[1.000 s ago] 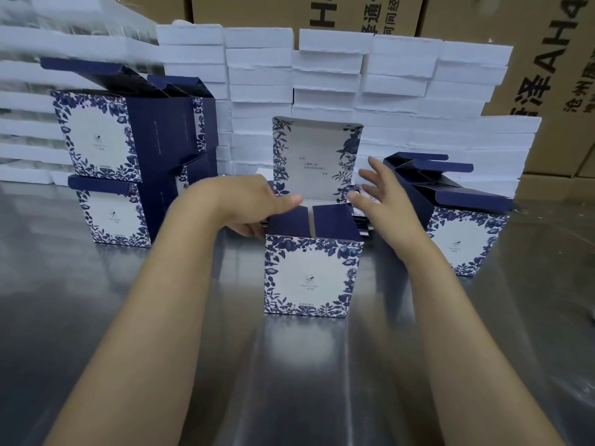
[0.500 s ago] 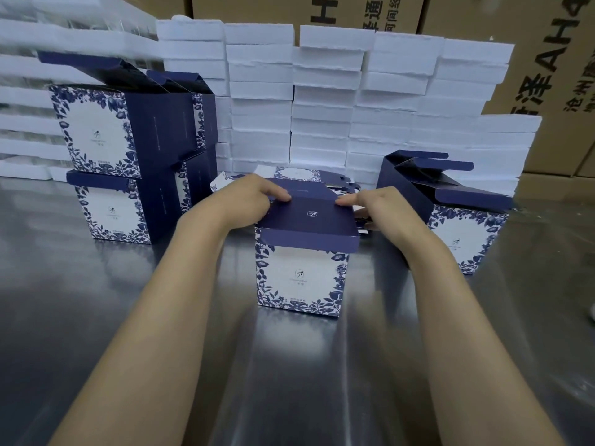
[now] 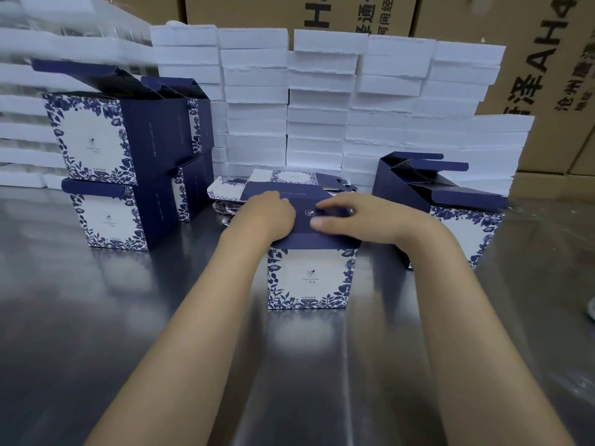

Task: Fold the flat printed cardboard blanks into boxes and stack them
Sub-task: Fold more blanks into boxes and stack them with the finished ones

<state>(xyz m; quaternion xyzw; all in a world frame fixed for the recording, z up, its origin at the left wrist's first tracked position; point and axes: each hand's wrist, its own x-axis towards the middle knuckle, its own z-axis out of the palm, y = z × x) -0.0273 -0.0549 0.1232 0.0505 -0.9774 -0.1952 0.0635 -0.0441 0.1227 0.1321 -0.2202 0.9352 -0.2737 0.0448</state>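
Note:
A blue-and-white floral box (image 3: 310, 278) stands upright in the middle of the steel table. Its navy lid lies folded down flat. My left hand (image 3: 269, 217) presses on the lid's left part with fingers curled. My right hand (image 3: 357, 220) lies flat on the lid's right part, thumb along the front edge. Behind the box lies a low pile of flat printed blanks (image 3: 283, 181). Folded boxes are stacked two high at the left (image 3: 119, 162), their top flaps open. Another folded box (image 3: 457, 217) with raised flaps stands at the right.
A wall of white foam slabs (image 3: 322, 101) runs along the back of the steel table (image 3: 128, 317). Brown shipping cartons (image 3: 547, 75) with black lettering stand behind and to the right.
The box's tall lid panel stood upright a second ago; both hands have folded it forward and down, and they now press it flat on top. The box stands slightly nearer to me.

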